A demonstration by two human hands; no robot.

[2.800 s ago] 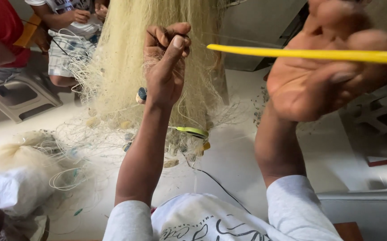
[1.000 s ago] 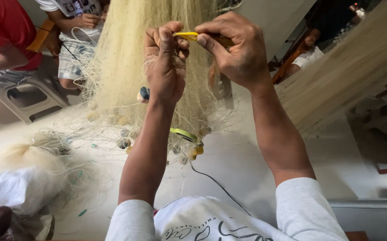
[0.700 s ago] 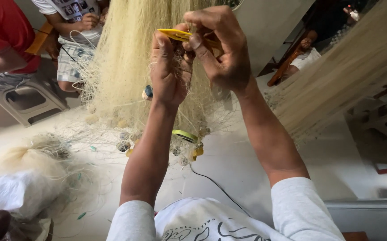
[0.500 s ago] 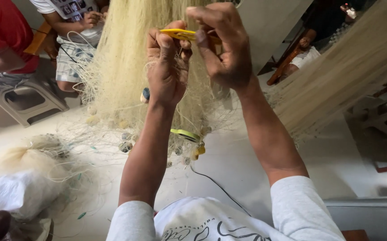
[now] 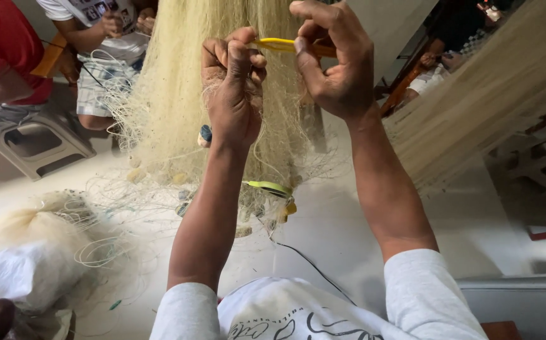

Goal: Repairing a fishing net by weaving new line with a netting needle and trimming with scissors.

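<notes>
A pale yellow fishing net (image 5: 172,94) hangs in front of me and spreads onto the floor. My left hand (image 5: 232,94) is raised with its fingers pinched on strands of the net's mesh. My right hand (image 5: 336,60) is beside it, gripping a yellow netting needle (image 5: 279,44) whose tip reaches across to my left fingers. A second yellow-green needle (image 5: 268,187) hangs in the net lower down, below my left wrist.
Two seated people work on net at the back left, one in red (image 5: 2,56), one in a white shirt (image 5: 106,31). A grey stool (image 5: 40,141) stands there. Heaped net and a white bundle (image 5: 27,277) lie at lower left. More net (image 5: 493,94) hangs at right.
My right hand, earlier far out to the right with the needle, has come in beside my left hand. Since then both hands make small movements at the mesh.
</notes>
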